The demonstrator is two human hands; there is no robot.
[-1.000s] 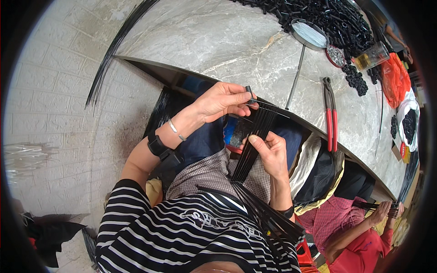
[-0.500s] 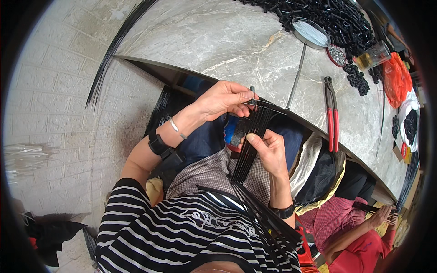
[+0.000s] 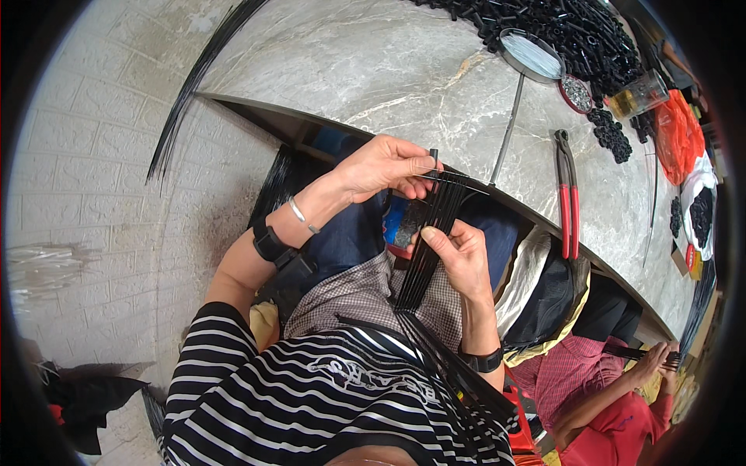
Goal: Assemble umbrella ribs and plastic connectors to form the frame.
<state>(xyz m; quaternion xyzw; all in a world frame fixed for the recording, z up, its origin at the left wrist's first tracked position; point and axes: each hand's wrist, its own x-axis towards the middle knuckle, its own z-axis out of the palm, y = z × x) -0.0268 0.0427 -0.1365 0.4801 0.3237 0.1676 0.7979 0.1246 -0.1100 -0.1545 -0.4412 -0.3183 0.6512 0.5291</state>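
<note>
My left hand [image 3: 381, 167] pinches a short black tube [image 3: 434, 154] and a thin wire or rod by the upper ends of a row of long black strips [image 3: 420, 278]. The strips hang side by side below the table edge and run down over my lap, where they gather to a narrow point. Further down the row, my right hand [image 3: 466, 260] grips the strips, its thumb pressed on the front and its fingers behind. Several more dark strands [image 3: 443, 349] trail from the gathered point toward the lower right.
On the grey marbled table [image 3: 373, 85] lie red-handled pliers [image 3: 568, 198], a round dish of pale thin pieces [image 3: 532, 56], a bowl of small metal bits [image 3: 575, 93] and a heap of black tubes [image 3: 575, 31]. A glass [image 3: 637, 95] leans there. A co-worker's hands [image 3: 653, 365] hold dark strips.
My left hand and the black tube have shifted very slightly; my right hand keeps its grip in place. At the lower right, the co-worker's hands and dark strips have moved a little.
</note>
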